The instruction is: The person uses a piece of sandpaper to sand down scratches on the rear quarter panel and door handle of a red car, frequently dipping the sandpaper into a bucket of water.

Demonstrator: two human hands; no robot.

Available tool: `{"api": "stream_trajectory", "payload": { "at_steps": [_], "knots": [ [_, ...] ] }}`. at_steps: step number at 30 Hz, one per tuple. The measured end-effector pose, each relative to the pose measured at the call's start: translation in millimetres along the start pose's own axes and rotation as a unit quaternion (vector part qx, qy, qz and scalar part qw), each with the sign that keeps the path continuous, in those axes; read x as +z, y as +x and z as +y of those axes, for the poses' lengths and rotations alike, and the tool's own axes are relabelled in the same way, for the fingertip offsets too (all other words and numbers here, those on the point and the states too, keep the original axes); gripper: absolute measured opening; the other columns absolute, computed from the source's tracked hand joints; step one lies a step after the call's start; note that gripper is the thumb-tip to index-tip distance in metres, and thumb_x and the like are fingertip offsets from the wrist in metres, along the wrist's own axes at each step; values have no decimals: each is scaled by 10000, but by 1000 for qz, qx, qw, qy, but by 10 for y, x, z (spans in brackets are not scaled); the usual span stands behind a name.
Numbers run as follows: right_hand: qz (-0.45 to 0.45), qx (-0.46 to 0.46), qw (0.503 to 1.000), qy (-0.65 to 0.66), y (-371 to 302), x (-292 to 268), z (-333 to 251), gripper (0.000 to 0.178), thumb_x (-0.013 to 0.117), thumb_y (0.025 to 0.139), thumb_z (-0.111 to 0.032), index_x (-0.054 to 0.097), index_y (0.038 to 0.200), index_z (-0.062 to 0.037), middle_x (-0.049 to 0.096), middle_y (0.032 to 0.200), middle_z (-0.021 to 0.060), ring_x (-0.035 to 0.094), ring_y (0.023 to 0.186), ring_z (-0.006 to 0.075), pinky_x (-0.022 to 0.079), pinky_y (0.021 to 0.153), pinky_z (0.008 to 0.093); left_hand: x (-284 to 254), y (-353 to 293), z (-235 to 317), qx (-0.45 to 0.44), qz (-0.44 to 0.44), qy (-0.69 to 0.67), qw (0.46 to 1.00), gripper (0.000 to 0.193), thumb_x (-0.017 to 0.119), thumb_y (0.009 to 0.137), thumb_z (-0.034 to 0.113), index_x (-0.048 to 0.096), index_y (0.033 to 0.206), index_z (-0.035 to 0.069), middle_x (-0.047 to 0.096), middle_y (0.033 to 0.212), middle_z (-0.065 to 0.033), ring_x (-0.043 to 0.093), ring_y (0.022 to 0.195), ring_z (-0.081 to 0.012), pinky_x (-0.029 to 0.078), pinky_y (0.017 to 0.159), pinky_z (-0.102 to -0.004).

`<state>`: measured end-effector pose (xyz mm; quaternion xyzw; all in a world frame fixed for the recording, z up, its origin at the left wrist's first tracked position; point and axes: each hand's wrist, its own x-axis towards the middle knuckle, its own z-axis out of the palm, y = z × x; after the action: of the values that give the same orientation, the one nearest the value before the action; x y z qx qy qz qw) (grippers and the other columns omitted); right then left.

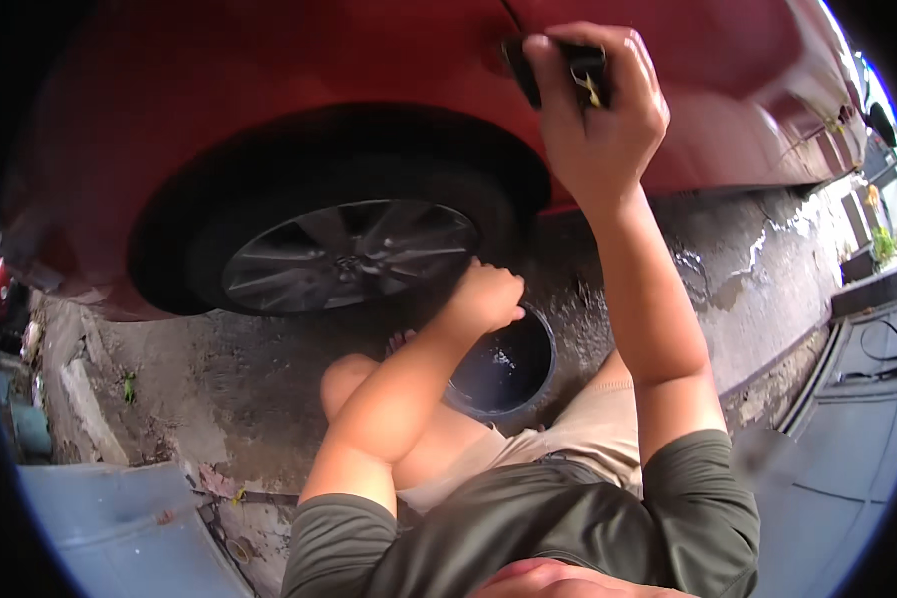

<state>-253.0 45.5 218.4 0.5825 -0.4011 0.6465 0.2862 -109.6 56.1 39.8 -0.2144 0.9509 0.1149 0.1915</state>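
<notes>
My right hand [608, 110] is raised against the red car body [409, 60], its fingers closed around a dark sponge-like block [520, 72]. A small yellowish bit shows between the fingers. Lower down, my left hand [486, 297] is at the far rim of a round dark bucket [503, 369], close to the tyre. Its fingers are curled, and whatever they grip is hidden. The bucket stands on the ground between my bent legs, with bright glints inside it.
The car's wheel [354, 254], with dark spokes, is just ahead of me under the arch. Wet concrete [708, 259] stretches to the right. Blue-grey panels [120, 518] lie at the lower left, with more [847, 419] at the right. Some greenery [882, 242] grows at the far right.
</notes>
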Motion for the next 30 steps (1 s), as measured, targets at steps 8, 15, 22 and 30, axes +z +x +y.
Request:
{"api": "stream_trajectory", "payload": {
  "at_steps": [8,15,22,30],
  "knots": [
    [71,-90,990,-85,239,349,75,227,890,803,-71,696,920,-69,665,842,77,598,789,269,479,745,380,143,-174,35,77,67,-72,992,531,730,961,421,652,1350,68,731,1177,-145,686,1155,-322,471,1073,-494],
    [50,-38,992,-109,118,335,168,236,909,806,-125,688,881,-88,651,821,61,589,795,255,457,730,354,48,-216,-112,103,192,-120,968,492,736,960,384,676,1304,37,720,1192,-141,674,1160,-325,476,1078,-474],
    [62,-160,984,-39,425,621,56,238,930,781,-156,698,819,-123,656,776,-4,580,775,206,431,725,357,-41,48,-114,135,357,-185,906,526,749,961,326,626,1360,7,660,1345,-178,617,1267,-363,475,1095,-481],
    [21,-300,953,-41,742,673,-122,307,875,655,-157,677,890,-169,607,865,-17,556,854,225,393,761,354,-123,254,184,238,339,-482,772,519,718,1009,280,582,1383,-52,612,1402,-269,593,1317,-433,476,1124,-474]
  ]
}}
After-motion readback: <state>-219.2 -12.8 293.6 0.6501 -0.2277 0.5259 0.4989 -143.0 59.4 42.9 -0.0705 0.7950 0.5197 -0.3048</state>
